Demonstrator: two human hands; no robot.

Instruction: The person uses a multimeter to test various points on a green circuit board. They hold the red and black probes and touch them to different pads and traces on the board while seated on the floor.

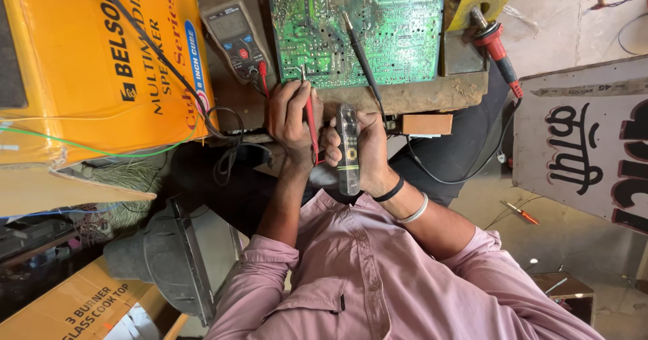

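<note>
A green circuit board (pixel 378 30) lies on a worn wooden bench (pixel 418 96). My left hand (pixel 289 121) grips a red test probe (pixel 310 121) whose tip touches the board's near edge. My right hand (pixel 370 152) holds a black test probe (pixel 361 53) that reaches up across the board, together with a small black oblong device (pixel 348 152) with yellow-green markings. A grey multimeter (pixel 235 38) sits left of the board, and the probe leads run to it.
A large yellow carton (pixel 101 63) stands at the left. A red-handled soldering iron (pixel 498 48) rests at the bench's right end. A small screwdriver (pixel 520 212) lies on the floor beside a white painted signboard (pixel 587 144). A cardboard box (pixel 74 309) is at the lower left.
</note>
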